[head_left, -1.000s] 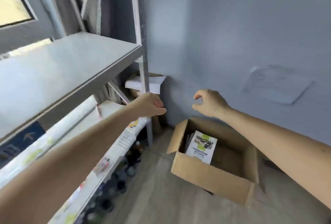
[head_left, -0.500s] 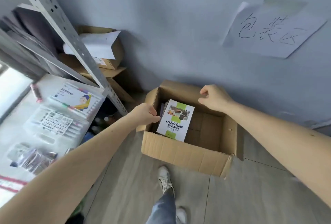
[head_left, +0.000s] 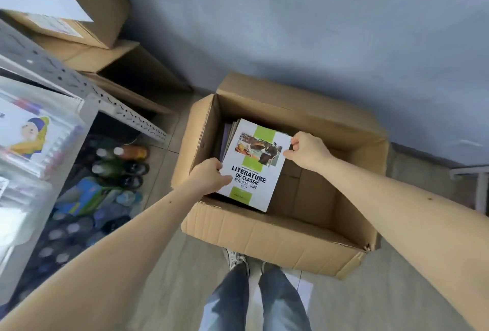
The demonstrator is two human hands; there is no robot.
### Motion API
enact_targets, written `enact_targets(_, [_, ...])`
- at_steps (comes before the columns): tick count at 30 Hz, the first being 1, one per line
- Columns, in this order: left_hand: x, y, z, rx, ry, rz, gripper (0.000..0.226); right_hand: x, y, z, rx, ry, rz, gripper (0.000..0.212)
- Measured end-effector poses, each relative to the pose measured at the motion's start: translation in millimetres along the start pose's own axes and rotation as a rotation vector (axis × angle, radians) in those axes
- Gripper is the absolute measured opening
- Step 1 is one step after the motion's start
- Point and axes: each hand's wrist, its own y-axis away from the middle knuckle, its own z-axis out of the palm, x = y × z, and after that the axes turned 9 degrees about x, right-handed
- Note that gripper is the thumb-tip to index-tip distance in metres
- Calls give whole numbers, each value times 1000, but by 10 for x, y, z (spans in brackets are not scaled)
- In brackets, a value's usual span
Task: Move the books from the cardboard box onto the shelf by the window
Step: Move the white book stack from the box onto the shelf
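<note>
Books (head_left: 232,142) stand in a leaning stack against the left inner wall of the open cardboard box (head_left: 267,235) on the floor, a white and green paperback (head_left: 255,165) titled "Literature of Classic" at the front. The right part of the box looks bare.

The left hand (head_left: 209,175) curls round the paperback's left edge near the lower corner, thumb on the cover. The right hand (head_left: 307,149) pinches its upper right corner between thumb and fingertips. Whether the hands hold only this one book or several behind it, I cannot tell.

A thin softcover like this is probably light but floppy; held by one corner it would bend and could crease. The glossy cover may be a little slippery. The surer hold is likely along both long edges or at the spine, fingers under and thumbs on top. Taken as a batch, the books would be heavier and could fan apart, so squeezing them together from both sides seems wise.

The metal shelf (head_left: 87,87) stands at the left, just beside the box.
</note>
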Motion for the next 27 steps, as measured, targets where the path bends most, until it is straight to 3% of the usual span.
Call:
enact_targets(4, [-68, -437, 375, 7, 37, -81, 59, 185, -386, 419, -97, -37, 113, 49])
enact_targets(8, [-139, -763, 654, 18, 27, -143, 62, 294, -613, 778, -192, -236, 367, 91])
enact_targets(9, [-158, -826, 711, 15, 27, -156, 59, 312, -658, 859, -201, -272, 386, 92])
enact_targets(15, [-233, -1005, 875, -15, 50, -197, 50, 411, -851, 1242, -104, -442, 423, 66])
enact_targets(18, [-224, -1010, 871, -19, 96, -229, 43, 460, -880, 1287, -69, -454, 441, 64])
enact_targets(23, [-205, -958, 824, 37, 105, -213, 59, 478, -907, 1311, -42, -571, 512, 62])
enact_targets(27, [-179, -918, 733, -79, 339, -261, 56, 461, -881, 1279, -3, -666, 574, 68])
